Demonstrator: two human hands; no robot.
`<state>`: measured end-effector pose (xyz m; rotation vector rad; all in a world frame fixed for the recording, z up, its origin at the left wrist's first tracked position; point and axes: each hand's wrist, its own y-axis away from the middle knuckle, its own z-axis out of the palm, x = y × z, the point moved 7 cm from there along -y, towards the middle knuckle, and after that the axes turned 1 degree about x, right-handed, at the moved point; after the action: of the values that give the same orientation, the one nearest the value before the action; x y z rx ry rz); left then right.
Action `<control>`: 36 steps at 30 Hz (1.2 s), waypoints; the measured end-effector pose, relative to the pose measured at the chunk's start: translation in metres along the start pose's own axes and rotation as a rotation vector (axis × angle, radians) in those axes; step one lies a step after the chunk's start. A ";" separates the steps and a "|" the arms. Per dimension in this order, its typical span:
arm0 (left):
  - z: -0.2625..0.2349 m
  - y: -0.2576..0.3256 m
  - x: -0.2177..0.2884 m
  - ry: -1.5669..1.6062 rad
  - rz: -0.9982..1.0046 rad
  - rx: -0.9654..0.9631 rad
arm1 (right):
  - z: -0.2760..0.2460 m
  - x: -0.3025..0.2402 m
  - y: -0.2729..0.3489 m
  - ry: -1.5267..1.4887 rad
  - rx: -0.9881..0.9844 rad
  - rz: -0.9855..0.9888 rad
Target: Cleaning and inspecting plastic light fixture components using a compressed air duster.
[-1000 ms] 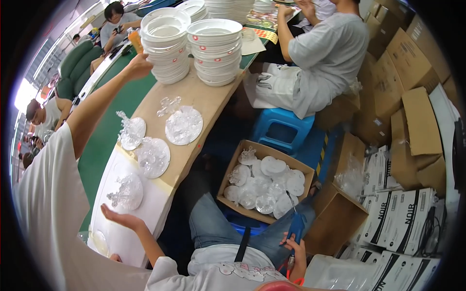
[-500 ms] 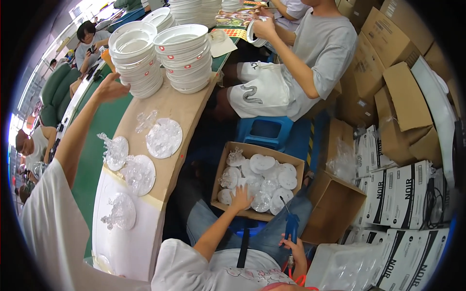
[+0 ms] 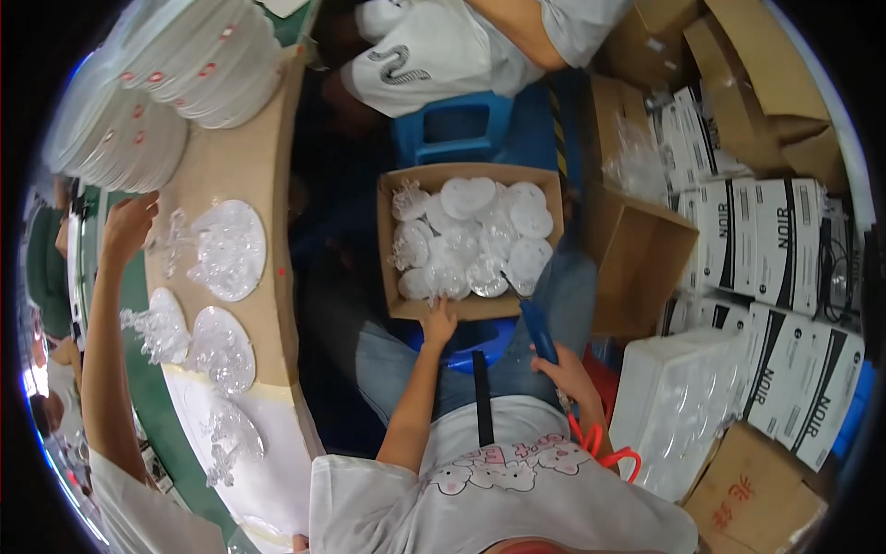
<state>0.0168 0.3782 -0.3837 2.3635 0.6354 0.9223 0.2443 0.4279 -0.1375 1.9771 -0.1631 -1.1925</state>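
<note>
Because our left hand (image 3: 437,325) covers part of the near edge of the box (image 3: 388,263), we cannot tell whether its slightly spread fingers grip any of the clear plastic pieces (image 3: 469,197). Our right hand (image 3: 561,371) is wrapped around a blue tool (image 3: 537,331), hiding part of its handle. Piled inside the box in front of us, the pieces look glassy, with round whitish bases; glare blurs their finer shapes.

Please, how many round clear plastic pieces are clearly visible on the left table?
4. One piece is near the white bowls; a second and third lie together below it; the fourth is on the white sheet. Others may be hidden or cut off.
</note>
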 end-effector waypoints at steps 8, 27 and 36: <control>0.024 0.009 -0.005 0.003 -0.157 -0.171 | 0.027 0.032 -0.012 0.384 -0.120 0.100; 0.015 0.006 -0.015 0.154 0.001 -0.116 | 0.042 0.092 -0.035 -0.704 -0.390 0.365; 0.016 0.006 0.005 0.256 0.080 -0.198 | 0.034 0.101 -0.036 -0.677 -0.346 0.365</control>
<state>0.0324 0.3721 -0.3879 2.1268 0.5205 1.2763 0.2624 0.3840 -0.2391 1.1308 -0.5894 -1.4778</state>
